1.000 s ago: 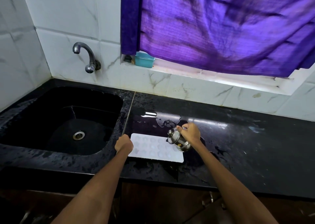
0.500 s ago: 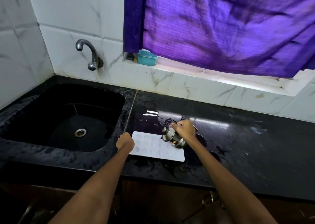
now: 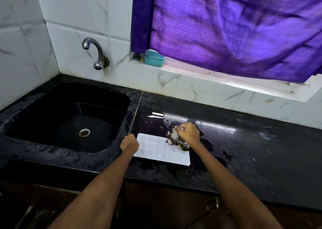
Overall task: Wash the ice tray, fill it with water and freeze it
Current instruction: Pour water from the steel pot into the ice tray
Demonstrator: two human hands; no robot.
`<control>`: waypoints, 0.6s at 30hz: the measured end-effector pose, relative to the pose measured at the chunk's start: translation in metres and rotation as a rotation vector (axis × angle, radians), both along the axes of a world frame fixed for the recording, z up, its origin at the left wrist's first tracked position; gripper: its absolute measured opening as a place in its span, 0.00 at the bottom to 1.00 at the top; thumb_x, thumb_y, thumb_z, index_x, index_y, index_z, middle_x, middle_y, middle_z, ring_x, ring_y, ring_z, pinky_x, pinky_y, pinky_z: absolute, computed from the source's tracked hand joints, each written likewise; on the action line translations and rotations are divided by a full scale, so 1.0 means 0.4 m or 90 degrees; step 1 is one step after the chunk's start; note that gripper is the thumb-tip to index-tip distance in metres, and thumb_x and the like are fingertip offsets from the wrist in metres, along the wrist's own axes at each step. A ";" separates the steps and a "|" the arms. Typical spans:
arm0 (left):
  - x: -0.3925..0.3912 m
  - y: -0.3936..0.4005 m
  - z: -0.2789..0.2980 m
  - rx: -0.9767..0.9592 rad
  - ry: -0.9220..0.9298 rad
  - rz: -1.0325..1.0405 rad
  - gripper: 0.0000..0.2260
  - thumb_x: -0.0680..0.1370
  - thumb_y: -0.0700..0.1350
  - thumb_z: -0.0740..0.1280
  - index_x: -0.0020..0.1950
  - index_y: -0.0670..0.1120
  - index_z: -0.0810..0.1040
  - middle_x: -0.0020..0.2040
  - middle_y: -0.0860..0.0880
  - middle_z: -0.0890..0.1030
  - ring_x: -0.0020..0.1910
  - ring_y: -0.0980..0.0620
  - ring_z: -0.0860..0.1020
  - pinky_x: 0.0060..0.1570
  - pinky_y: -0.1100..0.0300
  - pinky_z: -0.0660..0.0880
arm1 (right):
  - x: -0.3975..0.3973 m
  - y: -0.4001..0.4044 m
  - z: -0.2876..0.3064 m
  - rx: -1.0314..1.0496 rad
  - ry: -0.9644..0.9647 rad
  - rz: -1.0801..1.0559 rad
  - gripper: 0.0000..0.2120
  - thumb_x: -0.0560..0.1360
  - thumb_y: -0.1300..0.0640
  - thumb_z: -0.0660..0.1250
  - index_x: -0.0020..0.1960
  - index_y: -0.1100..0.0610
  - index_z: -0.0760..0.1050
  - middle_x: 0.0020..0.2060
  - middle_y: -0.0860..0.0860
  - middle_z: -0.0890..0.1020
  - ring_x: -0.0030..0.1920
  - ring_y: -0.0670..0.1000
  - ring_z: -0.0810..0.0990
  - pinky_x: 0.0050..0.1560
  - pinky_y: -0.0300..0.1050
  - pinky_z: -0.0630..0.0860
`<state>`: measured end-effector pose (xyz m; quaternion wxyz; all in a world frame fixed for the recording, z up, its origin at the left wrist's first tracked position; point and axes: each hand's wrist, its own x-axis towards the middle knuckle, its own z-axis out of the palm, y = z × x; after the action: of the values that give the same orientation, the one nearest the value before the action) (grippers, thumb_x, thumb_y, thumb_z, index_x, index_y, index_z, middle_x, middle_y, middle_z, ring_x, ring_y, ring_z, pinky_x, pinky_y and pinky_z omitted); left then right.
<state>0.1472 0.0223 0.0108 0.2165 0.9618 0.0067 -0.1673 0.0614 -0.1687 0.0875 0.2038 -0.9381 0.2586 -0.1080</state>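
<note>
A white ice tray with several moulded cells lies flat on the wet black counter, just right of the sink. My left hand grips the tray's left end. My right hand holds a small steel vessel tilted over the tray's right part, its mouth pointing left and down. Any stream of water is too faint to make out.
The black sink with its drain is at the left, the tap on the tiled wall above it. A teal box sits on the window sill under a purple curtain. Puddles cover the counter around the tray.
The steel vessel in my right hand has shifted slightly left over the tray. My left hand stays on the tray's left end. The camera has moved a little.
</note>
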 end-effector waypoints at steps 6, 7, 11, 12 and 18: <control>0.001 0.000 0.002 -0.006 0.000 0.000 0.17 0.79 0.39 0.64 0.68 0.39 0.71 0.68 0.41 0.73 0.66 0.42 0.74 0.61 0.51 0.73 | 0.003 -0.005 -0.003 0.005 -0.004 0.003 0.25 0.73 0.53 0.66 0.23 0.55 0.57 0.21 0.48 0.62 0.25 0.49 0.65 0.30 0.37 0.60; 0.000 0.000 0.001 -0.006 0.000 0.001 0.17 0.79 0.39 0.64 0.68 0.39 0.71 0.68 0.41 0.73 0.66 0.42 0.74 0.61 0.51 0.73 | 0.005 -0.004 -0.003 0.005 -0.007 0.004 0.25 0.73 0.53 0.66 0.23 0.55 0.57 0.20 0.48 0.61 0.25 0.49 0.64 0.29 0.37 0.60; 0.000 0.000 0.002 -0.006 0.004 0.003 0.17 0.79 0.39 0.64 0.68 0.39 0.71 0.67 0.41 0.74 0.66 0.42 0.74 0.61 0.51 0.73 | 0.010 -0.005 -0.007 0.015 -0.021 0.005 0.26 0.72 0.53 0.66 0.23 0.55 0.56 0.20 0.48 0.61 0.24 0.48 0.62 0.30 0.39 0.61; -0.001 0.001 0.003 -0.007 0.005 0.004 0.17 0.79 0.39 0.64 0.68 0.40 0.71 0.67 0.41 0.74 0.66 0.42 0.74 0.61 0.51 0.73 | 0.011 -0.007 -0.009 0.023 -0.026 0.004 0.26 0.72 0.53 0.66 0.23 0.55 0.56 0.20 0.48 0.61 0.24 0.48 0.62 0.30 0.39 0.61; -0.004 0.004 0.010 -0.023 0.011 0.014 0.17 0.79 0.39 0.65 0.68 0.40 0.70 0.68 0.41 0.74 0.66 0.42 0.74 0.61 0.52 0.73 | 0.023 -0.038 -0.022 0.161 -0.089 -0.046 0.24 0.70 0.52 0.71 0.22 0.55 0.62 0.21 0.50 0.65 0.25 0.50 0.64 0.30 0.42 0.59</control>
<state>0.1457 0.0240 0.0148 0.2359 0.9560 0.0164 -0.1734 0.0706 -0.1838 0.0786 0.3339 -0.8851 0.2889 -0.1468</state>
